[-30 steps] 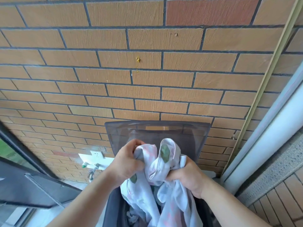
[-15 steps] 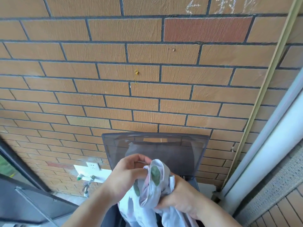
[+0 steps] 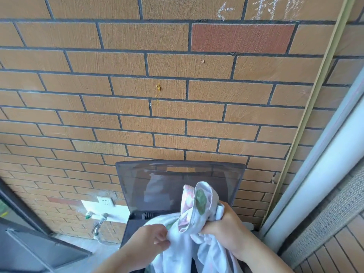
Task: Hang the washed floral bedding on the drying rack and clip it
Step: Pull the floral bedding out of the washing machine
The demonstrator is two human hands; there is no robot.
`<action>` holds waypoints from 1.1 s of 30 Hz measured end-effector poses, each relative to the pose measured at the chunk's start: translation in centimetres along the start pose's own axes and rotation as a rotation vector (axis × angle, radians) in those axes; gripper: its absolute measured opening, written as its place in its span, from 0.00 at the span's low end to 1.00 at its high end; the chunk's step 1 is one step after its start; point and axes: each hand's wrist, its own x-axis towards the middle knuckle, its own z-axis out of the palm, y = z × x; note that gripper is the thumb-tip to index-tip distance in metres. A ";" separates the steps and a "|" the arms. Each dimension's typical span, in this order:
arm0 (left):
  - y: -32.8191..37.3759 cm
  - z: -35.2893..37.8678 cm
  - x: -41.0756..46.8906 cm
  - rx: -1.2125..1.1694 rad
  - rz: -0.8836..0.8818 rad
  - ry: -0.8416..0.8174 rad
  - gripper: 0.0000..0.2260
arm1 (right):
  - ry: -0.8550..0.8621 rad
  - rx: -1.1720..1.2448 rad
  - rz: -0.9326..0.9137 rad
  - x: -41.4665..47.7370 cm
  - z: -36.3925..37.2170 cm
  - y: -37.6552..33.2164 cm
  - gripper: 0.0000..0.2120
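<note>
Compared with a second ago, the left hand [image 3: 146,241] has slid lower along the floral bedding [image 3: 197,217], both hands' fingers closed on it above the open washing machine [image 3: 179,182], so hanging is yet to come.

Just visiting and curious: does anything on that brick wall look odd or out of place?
Yes: a small yellow blob sits mid-wall with drips below it, and white chalk scribbles mark the top bricks. One brick is redder than its neighbours.
</note>
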 end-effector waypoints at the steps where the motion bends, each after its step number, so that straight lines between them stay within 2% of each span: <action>1: 0.0 0.3 0.2 0.024 0.015 0.055 0.05 | 0.014 0.000 0.004 0.0 -0.2 0.2 0.10; 4: 0.2 0.5 0.9 0.073 0.040 0.158 0.05 | 0.049 -0.003 0.020 0.1 -1.2 0.8 0.04; 7: 0.7 0.1 0.9 0.055 0.070 0.191 0.05 | 0.077 -0.004 0.017 0.2 -1.9 0.8 0.11; 12: 3.8 -0.5 0.0 -0.051 0.193 0.337 0.09 | 0.115 -0.022 0.002 0.0 -1.9 0.2 0.07; 15: 5.0 -0.4 -0.1 -0.125 0.192 0.210 0.06 | 0.181 -0.029 -0.009 0.4 -2.0 0.1 0.10; 18: 4.2 0.9 -0.8 -0.118 0.126 0.097 0.13 | 0.248 -0.003 -0.006 0.1 -1.5 0.6 0.14; 21: 3.1 2.4 -1.1 -0.076 0.038 0.119 0.19 | 0.255 0.010 0.003 -0.4 -1.0 0.8 0.14; 29: 3.0 3.1 -1.4 -0.199 -0.028 0.135 0.21 | 0.223 0.011 0.013 -1.3 -1.1 0.9 0.11; 33: 3.2 3.1 -1.3 -0.193 -0.057 0.108 0.16 | 0.223 -0.003 0.019 -1.4 -1.0 1.0 0.12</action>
